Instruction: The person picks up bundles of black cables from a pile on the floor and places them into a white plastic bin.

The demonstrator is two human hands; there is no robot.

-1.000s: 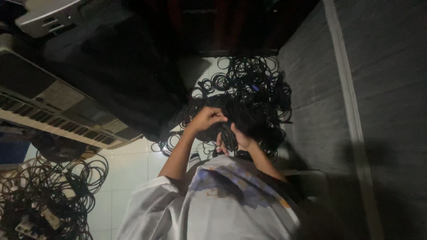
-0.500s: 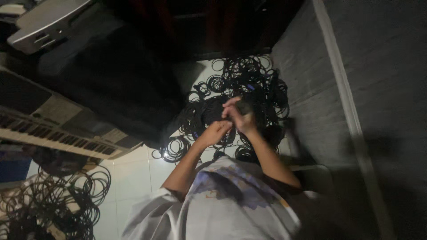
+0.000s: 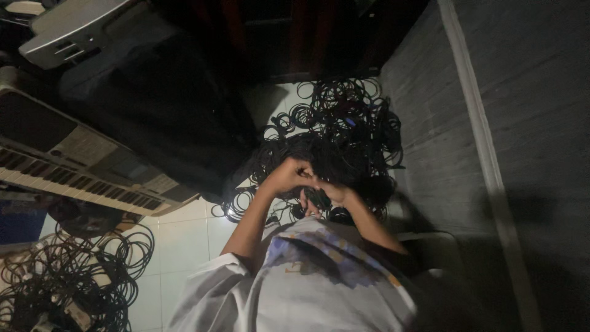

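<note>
No boxes or signs show here. Both hands are over a big pile of black cables lying on the white tile floor, close to the grey wall. The left hand and right hand touch each other, fingers curled tight around a black cable. A keyboard sits by the floor's left edge. Half a second ago the hands were held higher over the pile.
</note>
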